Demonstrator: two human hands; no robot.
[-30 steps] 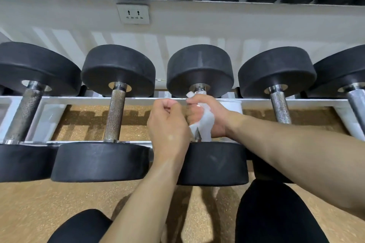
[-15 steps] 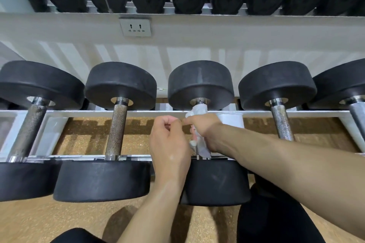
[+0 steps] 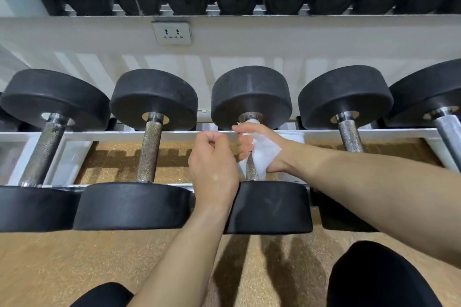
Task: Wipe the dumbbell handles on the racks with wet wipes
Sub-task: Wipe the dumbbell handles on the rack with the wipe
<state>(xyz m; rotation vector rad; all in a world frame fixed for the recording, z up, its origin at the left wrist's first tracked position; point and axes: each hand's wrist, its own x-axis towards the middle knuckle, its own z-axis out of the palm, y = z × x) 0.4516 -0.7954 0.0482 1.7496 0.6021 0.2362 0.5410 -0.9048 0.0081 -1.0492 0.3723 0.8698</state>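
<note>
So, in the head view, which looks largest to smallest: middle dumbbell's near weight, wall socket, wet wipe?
1. Near weight.
2. Wall socket and wet wipe look alike; the wipe is crumpled in the right hand and nearer, so unranked.

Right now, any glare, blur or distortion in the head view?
Head view: wide-angle lens fans the outer dumbbells outward; glare on the far-right handle; the wipe in the right hand is nearly blown-out white; dark shadows fall on the floor; left edge slightly soft.

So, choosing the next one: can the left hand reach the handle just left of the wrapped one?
Probably yes: the left hand, curled and seemingly empty, sits beside that handle with only open gap between.
</note>
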